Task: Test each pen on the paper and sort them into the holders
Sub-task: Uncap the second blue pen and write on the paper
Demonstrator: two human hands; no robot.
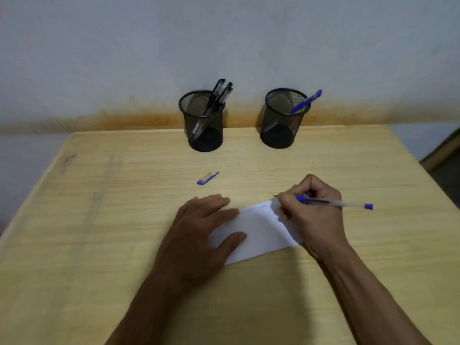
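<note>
Left hand (201,232) lies spread flat, fingers and thumb pressing the near-left part of the paper (258,230) onto the worktop (99,220). Right hand (313,207) is pinched round the grip of a blue pen (333,202); its tip sits at the paper's far right corner, beside faint blue marks. The pen is uncapped, and its blue cap (207,178) lies loose on the worktop beyond the left hand.

At the far edge stand two mesh holders: the left holder (202,120) has black pens (219,95), the right holder (285,118) one blue pen (306,102).

Risks, judged: the tip is so near the corner that a stroke could run off onto the wood. The loose cap may roll or be forgotten, leaving the pen stored open. Reaching carelessly could tip a light holder.
</note>
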